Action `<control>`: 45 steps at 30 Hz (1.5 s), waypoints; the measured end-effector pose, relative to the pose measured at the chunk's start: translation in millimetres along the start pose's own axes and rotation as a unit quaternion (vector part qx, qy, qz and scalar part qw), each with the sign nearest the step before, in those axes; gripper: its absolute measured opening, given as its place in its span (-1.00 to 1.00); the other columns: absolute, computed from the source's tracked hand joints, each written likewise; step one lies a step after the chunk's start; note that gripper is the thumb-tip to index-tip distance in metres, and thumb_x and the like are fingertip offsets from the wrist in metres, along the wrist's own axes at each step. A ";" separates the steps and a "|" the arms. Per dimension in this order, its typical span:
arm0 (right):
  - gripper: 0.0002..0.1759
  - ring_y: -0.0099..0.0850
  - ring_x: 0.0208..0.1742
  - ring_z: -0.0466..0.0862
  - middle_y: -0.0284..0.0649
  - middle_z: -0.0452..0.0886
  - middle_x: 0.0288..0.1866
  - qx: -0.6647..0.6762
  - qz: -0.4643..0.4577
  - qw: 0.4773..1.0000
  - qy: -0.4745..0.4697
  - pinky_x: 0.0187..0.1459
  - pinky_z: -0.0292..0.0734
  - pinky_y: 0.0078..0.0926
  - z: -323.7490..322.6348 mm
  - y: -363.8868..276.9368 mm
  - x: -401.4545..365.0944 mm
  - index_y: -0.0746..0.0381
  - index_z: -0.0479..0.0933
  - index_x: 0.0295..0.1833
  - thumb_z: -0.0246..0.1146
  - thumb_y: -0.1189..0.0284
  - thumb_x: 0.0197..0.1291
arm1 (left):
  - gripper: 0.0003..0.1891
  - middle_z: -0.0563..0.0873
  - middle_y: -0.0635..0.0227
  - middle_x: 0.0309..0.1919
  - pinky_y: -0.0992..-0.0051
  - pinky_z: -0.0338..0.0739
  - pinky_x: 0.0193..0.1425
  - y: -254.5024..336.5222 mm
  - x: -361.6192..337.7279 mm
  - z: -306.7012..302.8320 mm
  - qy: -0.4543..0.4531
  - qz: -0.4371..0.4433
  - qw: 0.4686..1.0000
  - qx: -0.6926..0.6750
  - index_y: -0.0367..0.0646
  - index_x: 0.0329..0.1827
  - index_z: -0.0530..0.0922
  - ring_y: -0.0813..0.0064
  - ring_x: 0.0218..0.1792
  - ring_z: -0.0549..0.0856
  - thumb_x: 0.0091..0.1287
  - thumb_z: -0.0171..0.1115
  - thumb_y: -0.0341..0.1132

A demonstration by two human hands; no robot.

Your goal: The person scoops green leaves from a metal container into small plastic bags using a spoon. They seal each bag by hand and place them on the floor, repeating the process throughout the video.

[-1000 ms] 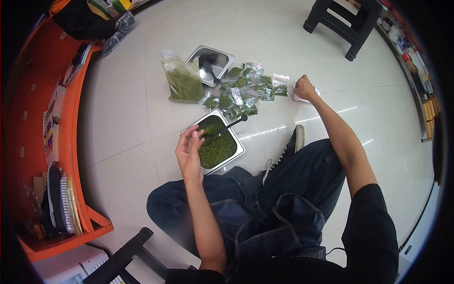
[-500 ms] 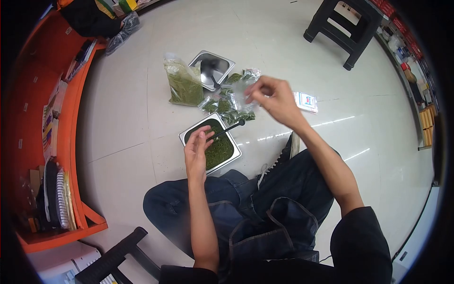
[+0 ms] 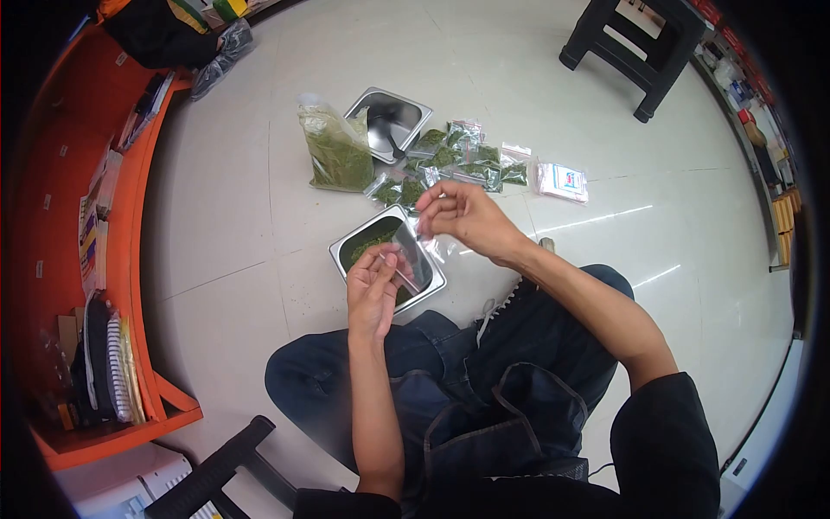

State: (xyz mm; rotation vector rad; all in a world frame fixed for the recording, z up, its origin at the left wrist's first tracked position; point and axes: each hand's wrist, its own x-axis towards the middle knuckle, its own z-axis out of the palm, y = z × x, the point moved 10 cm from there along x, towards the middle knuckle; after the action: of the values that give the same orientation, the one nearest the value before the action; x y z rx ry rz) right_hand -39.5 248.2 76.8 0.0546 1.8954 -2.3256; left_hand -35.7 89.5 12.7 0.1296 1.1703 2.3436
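My left hand [image 3: 374, 285] pinches a small clear zip bag [image 3: 411, 264], which looks empty. My right hand [image 3: 462, 221] is closed at the bag's upper end, fingertips pressed together on the plastic. Just beneath both hands sits a square steel tray [image 3: 340, 248] of chopped green herb [image 3: 367, 242], partly hidden by the hands and bag. Beyond them lie several filled zip bags [image 3: 445, 156] of the same green stuff. A large clear bag [image 3: 337, 156] of green flakes stands upright to their left.
A second steel tray [image 3: 418, 114] with a black-handled utensil [image 3: 395, 149] stands behind the large bag. To the right lies a stack of flat packets [image 3: 562, 182]. Black stools [image 3: 635, 48] stand far right and near left. An orange shelf [image 3: 130, 259] runs along the left.
My right hand has come down and left from above the filled bags, bringing a clear bag to my left hand. My left hand has closed on that bag.
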 end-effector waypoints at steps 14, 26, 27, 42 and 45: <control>-0.71 -0.20 -0.04 0.64 -0.09 0.56 -0.10 -0.392 -0.319 0.849 0.153 -0.05 0.58 -0.33 16.2 -58.3 -27.4 0.34 0.51 -0.01 0.33 0.59 0.13 | -0.79 0.76 0.08 -0.15 0.35 0.74 0.01 3.9 0.7 -18.2 0.126 0.020 0.990 0.060 -0.42 -0.02 0.65 0.32 -0.18 0.79 0.44 0.26 -0.42; -0.73 -0.16 -0.03 0.66 -0.13 0.57 0.00 -0.452 -0.315 0.834 -0.013 -0.03 0.65 -0.28 59.4 -15.7 -30.4 0.31 0.62 -0.03 0.39 0.50 0.15 | -0.85 0.76 0.25 -0.19 0.50 0.70 -0.05 3.2 1.2 -5.8 0.080 0.034 0.993 0.077 -0.37 -0.08 0.68 0.52 -0.20 0.75 0.44 0.26 -0.44; -0.73 -0.16 -0.03 0.66 -0.13 0.57 0.00 -0.452 -0.315 0.834 -0.013 -0.03 0.65 -0.28 59.8 -15.7 -31.0 0.31 0.62 -0.03 0.39 0.50 0.15 | -0.85 0.76 0.25 -0.19 0.50 0.70 -0.05 3.1 1.3 -6.4 0.080 0.034 0.993 0.077 -0.37 -0.08 0.68 0.52 -0.20 0.75 0.44 0.26 -0.44; -0.78 -0.17 -0.20 0.74 -0.01 0.71 -0.12 -0.320 -0.191 0.927 -0.053 -0.12 0.64 -0.30 40.1 -10.1 -11.1 0.36 0.72 -0.11 0.35 0.47 0.17 | -0.94 0.76 0.28 -0.26 0.61 0.61 0.00 16.7 -1.8 -4.2 0.103 0.092 0.969 0.206 -0.37 -0.20 0.68 0.59 -0.21 0.72 0.37 0.33 -0.52; -0.79 -0.18 -0.22 0.75 -0.01 0.72 -0.14 -0.310 -0.171 0.933 -0.069 -0.15 0.65 -0.30 38.5 -11.3 -10.4 0.38 0.72 -0.14 0.34 0.47 0.17 | -0.93 0.76 0.28 -0.25 0.61 0.61 0.02 18.4 -2.4 0.7 0.097 0.095 0.969 0.207 -0.37 -0.22 0.67 0.60 -0.19 0.72 0.37 0.33 -0.51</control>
State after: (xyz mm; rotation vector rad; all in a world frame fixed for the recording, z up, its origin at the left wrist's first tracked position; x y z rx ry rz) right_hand -28.3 213.7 96.9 -0.5276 2.6240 -1.7122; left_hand -40.8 79.7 27.6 0.1657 1.8069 2.2755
